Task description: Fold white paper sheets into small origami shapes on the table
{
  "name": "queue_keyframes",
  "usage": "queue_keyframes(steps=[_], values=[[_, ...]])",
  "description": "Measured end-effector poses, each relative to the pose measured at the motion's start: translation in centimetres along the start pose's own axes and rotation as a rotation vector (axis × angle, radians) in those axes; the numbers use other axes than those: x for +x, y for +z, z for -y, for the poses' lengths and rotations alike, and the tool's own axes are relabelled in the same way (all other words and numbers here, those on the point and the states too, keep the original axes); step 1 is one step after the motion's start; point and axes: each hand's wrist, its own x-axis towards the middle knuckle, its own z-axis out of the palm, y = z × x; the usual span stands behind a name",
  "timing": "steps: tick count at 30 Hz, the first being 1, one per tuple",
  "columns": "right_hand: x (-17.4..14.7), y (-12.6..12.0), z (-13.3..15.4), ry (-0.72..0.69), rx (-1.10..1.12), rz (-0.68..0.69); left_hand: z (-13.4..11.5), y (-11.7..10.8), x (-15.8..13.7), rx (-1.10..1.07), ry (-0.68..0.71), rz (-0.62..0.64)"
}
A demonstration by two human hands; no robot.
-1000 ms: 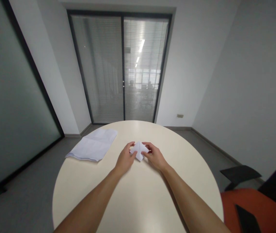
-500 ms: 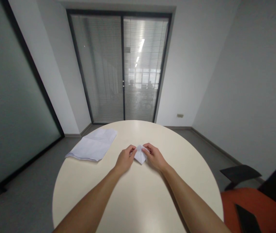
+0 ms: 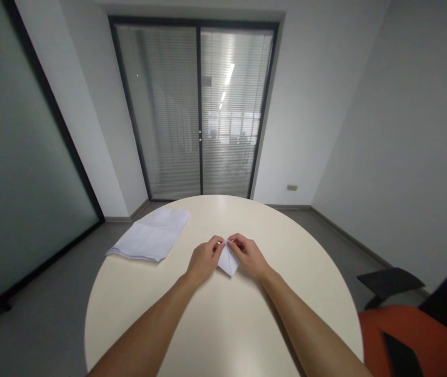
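Observation:
Between my two hands is a small folded piece of white paper [image 3: 228, 263], its pointed end turned toward me and a crease running down its middle. My left hand [image 3: 205, 257] pinches its upper left edge, thumb on top. From the other side my right hand [image 3: 248, 255] grips the upper right edge, with the thumb close to the other thumb. Both sets of fingers partly cover the paper's far end. A stack of larger white paper sheets [image 3: 151, 234] lies to the left, apart from both hands.
The round cream table [image 3: 208, 324] carries the paper and my forearms. An orange chair [image 3: 400, 324] with black armrests stands at the right. Beyond the table's far edge are glass doors with blinds [image 3: 160, 131] and a white wall [image 3: 305, 104].
My thumbs have come closer together over the paper's far end. The paper's point now reaches slightly nearer to me. The sheet stack has stayed put.

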Motion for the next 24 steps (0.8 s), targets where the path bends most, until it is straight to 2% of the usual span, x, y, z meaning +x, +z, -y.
queue_keyframes(steps=[12,18,20,24], values=[[0.4,0.0,0.7,0.056,-0.204,-0.005,-0.7,-0.1,0.1,0.193,-0.038,-0.006],[0.1,0.2,0.0,0.084,-0.296,0.037,0.0,0.3,0.1,0.248,-0.100,0.065],[0.0,0.2,-0.4,0.109,-0.346,0.031,0.3,0.4,0.0,0.231,-0.053,0.048],[0.2,-0.1,-1.3,0.175,-0.369,-0.013,0.5,0.4,-0.3,0.178,0.128,0.014]])
